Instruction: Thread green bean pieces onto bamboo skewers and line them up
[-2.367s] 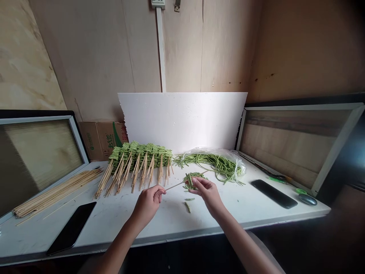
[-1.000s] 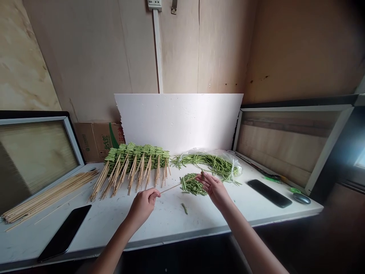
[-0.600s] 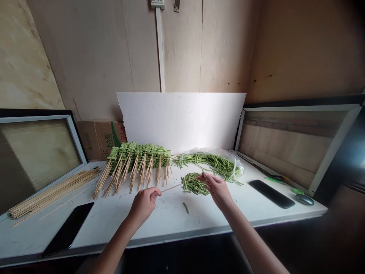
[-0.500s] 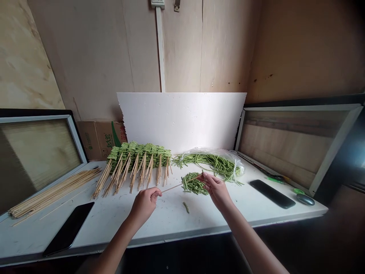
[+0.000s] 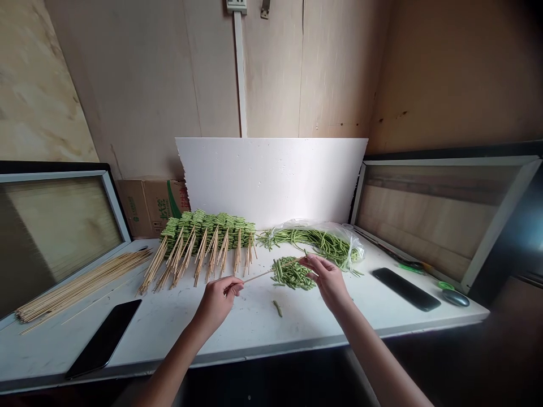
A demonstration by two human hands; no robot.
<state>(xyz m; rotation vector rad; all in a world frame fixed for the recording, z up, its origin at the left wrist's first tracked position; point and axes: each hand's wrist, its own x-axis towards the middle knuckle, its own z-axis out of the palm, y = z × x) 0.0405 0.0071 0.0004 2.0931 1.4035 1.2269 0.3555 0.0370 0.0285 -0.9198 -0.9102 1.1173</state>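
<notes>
Pinched in my left hand (image 5: 219,298) is a thin bamboo skewer (image 5: 259,276), slanting up to the right over the bean pile. Held between the fingertips of my right hand (image 5: 327,278) is a short piece of green bean (image 5: 305,254), near the skewer's far end. Whether the skewer touches this piece I cannot tell. Below the right fingers lies a pile of cut bean pieces (image 5: 291,274). One loose piece (image 5: 277,308) rests on the white table (image 5: 254,333) between my forearms.
Stacked bean skewers (image 5: 207,232) stand at the back left, sticks facing me. Bare skewers (image 5: 80,282) and a black phone (image 5: 104,339) lie left. Long beans (image 5: 318,240) in a plastic bag are behind the pile. Another phone (image 5: 406,288) and a mouse (image 5: 455,298) lie right.
My right hand has shifted slightly right, away from my left hand, with the bean piece in its fingers. My left hand still grips the skewer, almost in the same place.
</notes>
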